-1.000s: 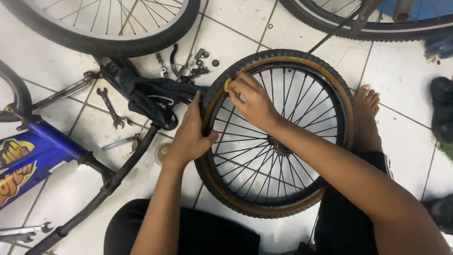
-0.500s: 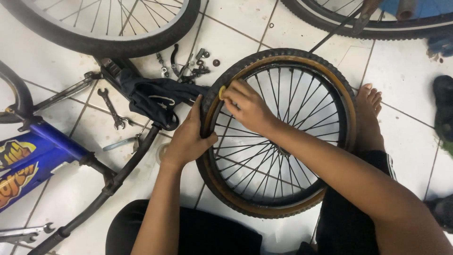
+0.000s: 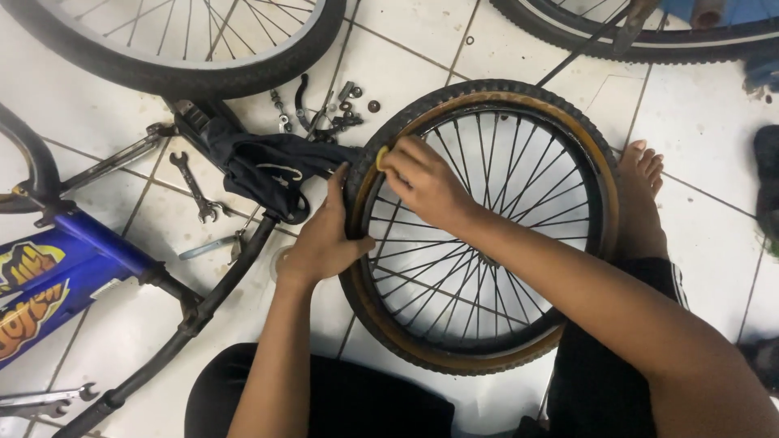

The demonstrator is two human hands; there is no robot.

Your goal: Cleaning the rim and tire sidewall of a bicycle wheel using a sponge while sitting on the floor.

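Note:
A small spoked bicycle wheel with a black tyre and tan sidewall (image 3: 604, 219) lies flat on the white tiled floor between my legs. My left hand (image 3: 324, 239) grips the tyre at its left edge, thumb inside the rim. My right hand (image 3: 422, 182) presses a small yellow tool (image 3: 380, 156) against the tyre bead at the upper left of the rim, just above my left hand. My bare foot (image 3: 641, 195) rests beside the wheel's right side.
A blue bicycle frame (image 3: 57, 272) lies at left. A black cloth (image 3: 268, 166), a spanner (image 3: 195, 188), loose nuts and small parts (image 3: 345, 109) sit near the wheel. Larger wheels lie at top left (image 3: 187, 73) and top right (image 3: 649, 45). Another spanner (image 3: 45, 399) lies bottom left.
My right hand has slid with the yellow tool leftward along the rim, closer to my left hand. The left hand keeps its hold on the tyre.

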